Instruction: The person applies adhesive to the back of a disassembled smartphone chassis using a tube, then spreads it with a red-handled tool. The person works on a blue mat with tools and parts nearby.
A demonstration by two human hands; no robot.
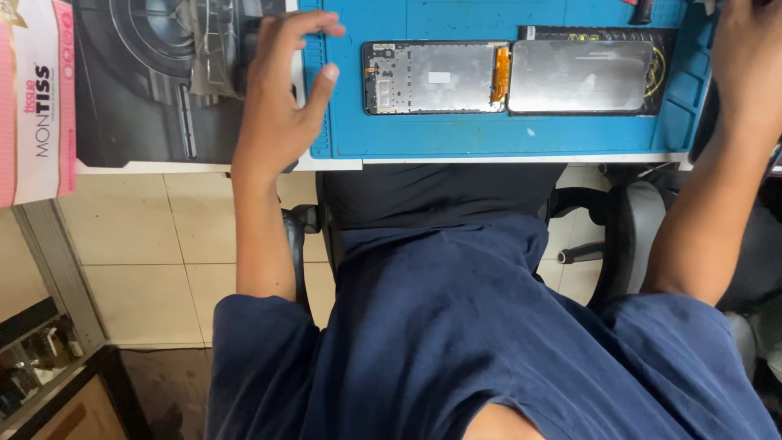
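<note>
Shirt: a dark blue shirt [456, 342] filled the near part of the view, with a black chair [456, 191] under the person and pale floor tiles [130, 244] to the left.
Left hand: the left hand [281, 90] hung over the left edge of the blue mat [489, 134], fingers spread and loose, gripping nothing; the fingertips [329, 72] sat just beside the opened phone.
Right hand: the right hand [745, 57] lay at the far right corner of the mat, mostly cut off by the frame, so I cannot tell whether its fingers were curled on anything.
Phone: the opened phone frame [432, 77] lay flat on the mat, bare metal and an orange ribbon [502, 73] facing up; touching its right end was the screen panel [582, 75], also flat.
Tissue box: a pink and white tissue box [37, 98] stood at the far left, beside a dark printed sheet [155, 73] under the left wrist.
Tool: a dark handle [642, 11] poked in at the top edge, probably a small tool.
Risk, ribbon: the two halves looked joined by the ribbon; a careless sweep of the left hand could have dragged one half and torn it.
Risk, panel: the panel lay near the right forearm; a nudge might have slid it toward the table edge.
Risk, dirt: bare fingers brushing the exposed inside could have left grease or dust.
</note>
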